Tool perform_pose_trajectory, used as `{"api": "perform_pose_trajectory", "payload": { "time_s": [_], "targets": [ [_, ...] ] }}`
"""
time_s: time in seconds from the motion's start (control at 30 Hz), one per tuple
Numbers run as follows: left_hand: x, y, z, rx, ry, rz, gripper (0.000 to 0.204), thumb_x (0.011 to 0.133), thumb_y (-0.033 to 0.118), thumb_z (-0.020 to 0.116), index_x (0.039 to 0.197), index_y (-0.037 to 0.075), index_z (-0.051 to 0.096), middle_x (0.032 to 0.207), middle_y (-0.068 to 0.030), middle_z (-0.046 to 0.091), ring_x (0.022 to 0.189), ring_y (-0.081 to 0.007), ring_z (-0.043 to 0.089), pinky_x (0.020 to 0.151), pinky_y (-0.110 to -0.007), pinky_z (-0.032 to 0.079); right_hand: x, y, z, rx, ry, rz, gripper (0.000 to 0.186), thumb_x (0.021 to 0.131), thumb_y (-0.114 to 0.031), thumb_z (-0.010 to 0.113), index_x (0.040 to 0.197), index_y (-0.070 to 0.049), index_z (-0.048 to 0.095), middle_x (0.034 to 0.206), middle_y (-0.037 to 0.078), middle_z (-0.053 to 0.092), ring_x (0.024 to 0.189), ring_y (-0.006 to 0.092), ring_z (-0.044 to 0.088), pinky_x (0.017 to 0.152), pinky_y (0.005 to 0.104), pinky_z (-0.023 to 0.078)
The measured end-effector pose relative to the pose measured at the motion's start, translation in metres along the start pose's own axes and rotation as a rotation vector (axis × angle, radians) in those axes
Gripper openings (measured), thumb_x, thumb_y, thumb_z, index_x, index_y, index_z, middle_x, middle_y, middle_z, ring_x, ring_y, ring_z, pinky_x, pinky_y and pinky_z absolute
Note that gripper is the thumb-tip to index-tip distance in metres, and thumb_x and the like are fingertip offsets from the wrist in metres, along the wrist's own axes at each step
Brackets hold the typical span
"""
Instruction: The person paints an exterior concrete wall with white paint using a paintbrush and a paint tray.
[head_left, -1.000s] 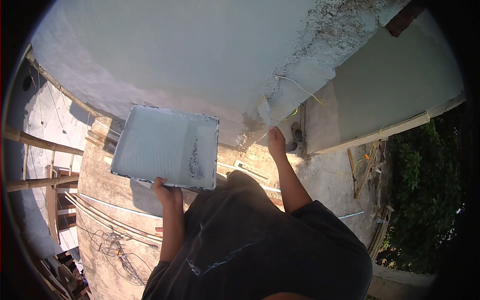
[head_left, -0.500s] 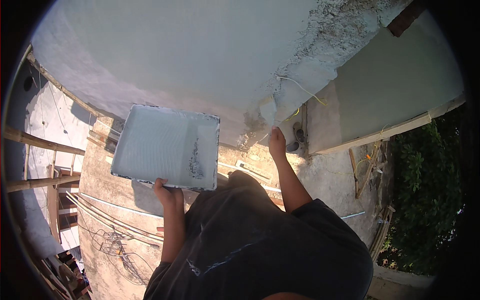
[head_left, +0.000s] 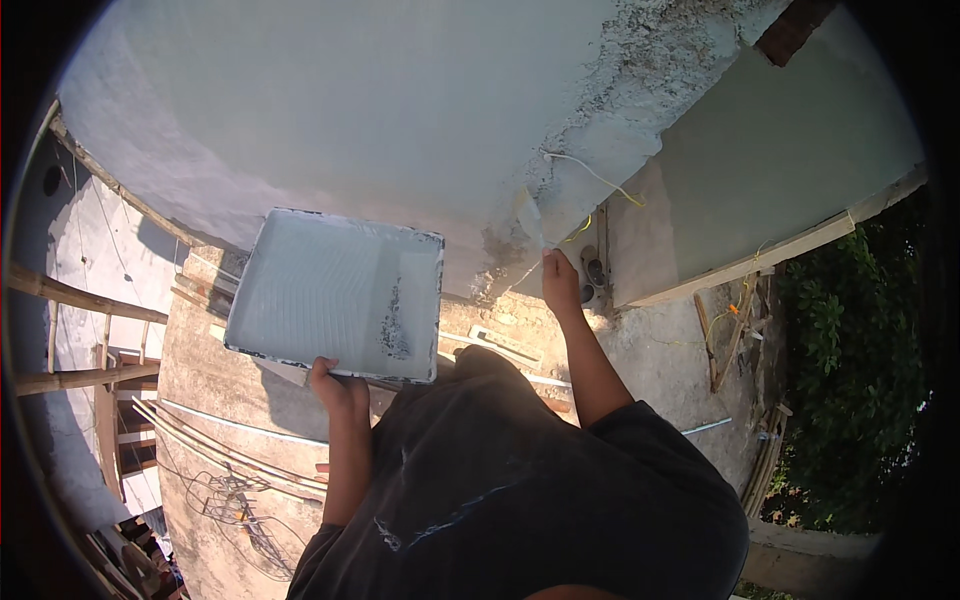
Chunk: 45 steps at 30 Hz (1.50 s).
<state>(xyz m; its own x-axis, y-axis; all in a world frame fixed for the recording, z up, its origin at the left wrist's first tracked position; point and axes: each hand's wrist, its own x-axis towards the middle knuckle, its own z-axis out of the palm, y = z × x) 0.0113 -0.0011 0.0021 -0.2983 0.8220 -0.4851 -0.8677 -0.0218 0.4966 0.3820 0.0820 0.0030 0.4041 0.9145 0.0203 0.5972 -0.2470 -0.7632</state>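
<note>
"Since the head view looks down over the dark shirt, what can you make out of the hands?"

"The left hand grips the near edge of a paint tray, thumb over the rim; its other fingers go underneath, so I can't tell how they sit. The tray is out in front, left of the middle, coated in pale grey-blue, with dark speckles in its right-hand part."

"And the right?"

"The right hand has its fingers curled together round the handle of a flat pale tool, raised toward the plastered wall. Brush or scraper, I can't tell, nor whether it touches."

"What crowds that spot?"

"A white cord hangs just above the tool, a yellow string is right beside it, and dark footwear shows beyond the hand. A rough, crumbly patch runs up the wall from there."

"Anything in the way lower down?"

"The tray hides part of the wall's foot, and the shirt covers much of the floor. On the left, long thin poles lie near tangled wire; on the right, wooden sticks and leafy foliage."
</note>
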Motion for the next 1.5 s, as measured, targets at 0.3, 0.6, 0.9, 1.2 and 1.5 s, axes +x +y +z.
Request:
{"api": "perform_pose_trajectory", "payload": {
  "time_s": [0.3, 0.6, 0.9, 1.2, 1.5],
  "targets": [
    [-0.005, 0.002, 0.001, 0.009, -0.027, 0.015, 0.059, 0.061, 0.008, 0.047, 0.12, -0.001, 0.046, 0.116, -0.0107, 0.052, 0.111, -0.0296, 0.049, 0.098, -0.044, 0.038, -0.006, 0.051, 0.034, 0.116, -0.168, 0.14, 0.042, 0.096, -0.04, 0.044, 0.084, -0.002, 0.058, 0.072, 0.014, 0.058, 0.066, 0.0297, 0.057, 0.061, 0.0396, 0.043],
    [-0.009, 0.005, 0.002, 0.041, -0.049, -0.001, 0.061, 0.061, 0.005, 0.047, 0.122, 0.0, 0.044, 0.115, -0.0106, 0.051, 0.111, -0.0285, 0.048, 0.098, -0.043, 0.038, -0.025, -0.084, -0.024, 0.805, -0.699, 0.259, 0.016, 0.093, -0.026, 0.051, 0.092, -0.01, 0.055, 0.058, -0.003, 0.038, 0.048, 0.0067, 0.038, 0.041, 0.0233, 0.025],
    [-0.01, -0.003, -0.011, 0.067, -0.107, 0.028, 0.058, 0.062, 0.005, 0.047, 0.12, 0.001, 0.046, 0.113, -0.0096, 0.051, 0.108, -0.0267, 0.049, 0.097, -0.043, 0.039, -0.019, -0.105, 0.003, -0.18, -0.731, -0.054, 0.033, 0.087, -0.029, 0.048, 0.089, 0.003, 0.057, 0.08, 0.02, 0.063, 0.075, 0.0333, 0.063, 0.07, 0.0418, 0.047],
    [-0.015, -0.007, -0.003, 0.055, -0.113, 0.064, 0.057, 0.062, 0.004, 0.046, 0.119, 0.002, 0.046, 0.11, -0.0087, 0.051, 0.107, -0.0252, 0.049, 0.096, -0.042, 0.039, -0.026, -0.117, 0.016, -0.348, -0.642, -0.196, 0.034, 0.089, -0.026, 0.044, 0.096, 0.004, 0.058, 0.098, 0.028, 0.06, 0.096, 0.0438, 0.057, 0.084, 0.0468, 0.044],
    [-0.016, -0.01, 0.001, 0.08, -0.13, 0.096, 0.059, 0.062, 0.005, 0.046, 0.121, 0.0, 0.045, 0.111, -0.0106, 0.051, 0.106, -0.0272, 0.05, 0.095, -0.043, 0.041, -0.036, -0.121, 0.026, -0.456, -0.872, -0.299, 0.036, 0.089, -0.026, 0.041, 0.095, 0.004, 0.059, 0.099, 0.027, 0.061, 0.097, 0.0419, 0.057, 0.086, 0.0473, 0.044]
  ]
}}
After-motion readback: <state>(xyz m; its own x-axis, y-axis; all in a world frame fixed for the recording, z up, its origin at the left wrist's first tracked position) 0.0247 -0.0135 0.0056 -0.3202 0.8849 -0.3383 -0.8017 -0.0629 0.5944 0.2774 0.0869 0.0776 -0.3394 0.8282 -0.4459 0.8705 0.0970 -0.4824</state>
